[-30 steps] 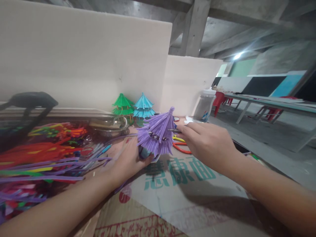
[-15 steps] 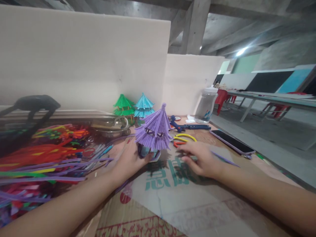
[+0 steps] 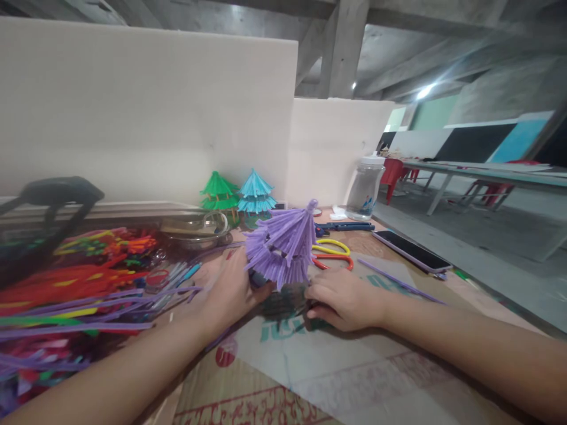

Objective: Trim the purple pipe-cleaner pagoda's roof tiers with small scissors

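A purple two-tiered pavilion made of pipe cleaners leans to the right in the middle of the table. My left hand is closed around its lower part, and the roof hides some of the fingers. Close to its right side, my right hand rests low with bent fingers; whether anything is between them is hidden. Scissors with yellow and red handles lie just behind my right hand. A loose purple pipe cleaner lies beyond my right wrist.
Green and blue pavilions stand at the back, near a metal bowl. Coloured pipe cleaners cover the left. Blue-handled pliers, a water bottle and a phone are at the right.
The purple pavilion has tipped further to the right and sits slightly lower. My right hand has moved left and down, nearer to it, uncovering more of the scissors' handles.
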`<state>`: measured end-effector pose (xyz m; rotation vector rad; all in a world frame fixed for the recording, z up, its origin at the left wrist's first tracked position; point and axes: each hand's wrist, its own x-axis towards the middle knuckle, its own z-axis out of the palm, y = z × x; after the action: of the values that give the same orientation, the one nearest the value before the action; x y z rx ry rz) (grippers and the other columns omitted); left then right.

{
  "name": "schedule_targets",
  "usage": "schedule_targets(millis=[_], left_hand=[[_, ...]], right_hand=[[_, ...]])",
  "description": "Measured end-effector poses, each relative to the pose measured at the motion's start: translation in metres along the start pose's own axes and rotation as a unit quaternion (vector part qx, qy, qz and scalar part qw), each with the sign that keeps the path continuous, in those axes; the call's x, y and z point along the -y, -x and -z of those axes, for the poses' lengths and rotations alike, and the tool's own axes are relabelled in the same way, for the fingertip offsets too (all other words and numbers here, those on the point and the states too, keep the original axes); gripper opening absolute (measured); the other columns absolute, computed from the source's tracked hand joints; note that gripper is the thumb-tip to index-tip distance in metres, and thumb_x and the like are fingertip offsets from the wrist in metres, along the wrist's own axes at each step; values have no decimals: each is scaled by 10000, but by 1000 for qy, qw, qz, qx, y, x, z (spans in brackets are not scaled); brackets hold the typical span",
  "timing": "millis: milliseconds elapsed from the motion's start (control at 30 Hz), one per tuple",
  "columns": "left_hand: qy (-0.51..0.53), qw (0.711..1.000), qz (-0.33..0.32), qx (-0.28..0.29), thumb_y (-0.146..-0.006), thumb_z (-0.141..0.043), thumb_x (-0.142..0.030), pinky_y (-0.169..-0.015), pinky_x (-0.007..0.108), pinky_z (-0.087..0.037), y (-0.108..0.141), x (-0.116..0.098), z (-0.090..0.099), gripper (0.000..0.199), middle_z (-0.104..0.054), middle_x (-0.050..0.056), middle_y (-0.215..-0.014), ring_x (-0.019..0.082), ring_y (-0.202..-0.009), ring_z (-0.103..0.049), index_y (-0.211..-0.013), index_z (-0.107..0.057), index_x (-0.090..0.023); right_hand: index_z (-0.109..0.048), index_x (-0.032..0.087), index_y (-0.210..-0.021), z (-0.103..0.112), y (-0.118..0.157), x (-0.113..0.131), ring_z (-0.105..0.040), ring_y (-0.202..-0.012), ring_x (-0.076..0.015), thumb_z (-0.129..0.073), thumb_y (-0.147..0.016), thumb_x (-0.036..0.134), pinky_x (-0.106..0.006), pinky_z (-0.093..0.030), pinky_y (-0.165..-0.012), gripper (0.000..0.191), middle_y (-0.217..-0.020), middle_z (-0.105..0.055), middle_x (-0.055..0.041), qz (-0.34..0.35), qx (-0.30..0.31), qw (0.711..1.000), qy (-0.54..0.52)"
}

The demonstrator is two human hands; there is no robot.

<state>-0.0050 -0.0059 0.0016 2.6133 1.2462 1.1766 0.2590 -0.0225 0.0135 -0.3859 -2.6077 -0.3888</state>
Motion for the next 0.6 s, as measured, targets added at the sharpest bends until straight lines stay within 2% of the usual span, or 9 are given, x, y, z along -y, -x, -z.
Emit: schedule_targets(millis=[167,367,467,600], left_hand=[[-1,1000,17,-7,-858,-615,-352,-975,493,-503,0,2,-2,423,-644,144,-1249,339,-1199,-600,-1241,-555,-184],[-15,1000,3,-6,-846,-594,-339,-917,490,-528,-3,1,-2,447,-696,117,-1155,354,-1163,-626,-1275,-554,-218],[-24,1000,5,-10,-853,-589,-374,-907,504,-528,-2,2,-2,444,-722,99,-1036,360,-1110,-649,-1272,-560,-230],[-32,999,9,-14,-850,-592,-401,-910,516,-524,-1,3,-3,470,-722,97,-997,367,-1089,-654,-1285,-554,-225]], right_hand=[[-563,182,-944,-2,-2,0,-557,-603,-145,-400,-1022,374,-290,-341,-554,264,-699,-630,-4,-6,45,999,-16],[-560,180,-992,-5,1,-2,-566,-633,-152,-430,-1007,382,-301,-343,-576,240,-750,-646,-14,-45,91,993,-59],[-559,178,-1015,-6,2,-2,-569,-652,-154,-433,-1007,380,-303,-344,-587,238,-770,-651,-19,-48,93,993,-63],[-565,175,-1010,-5,2,-1,-569,-648,-157,-432,-1008,377,-306,-344,-584,241,-768,-651,-22,-50,95,993,-57]])
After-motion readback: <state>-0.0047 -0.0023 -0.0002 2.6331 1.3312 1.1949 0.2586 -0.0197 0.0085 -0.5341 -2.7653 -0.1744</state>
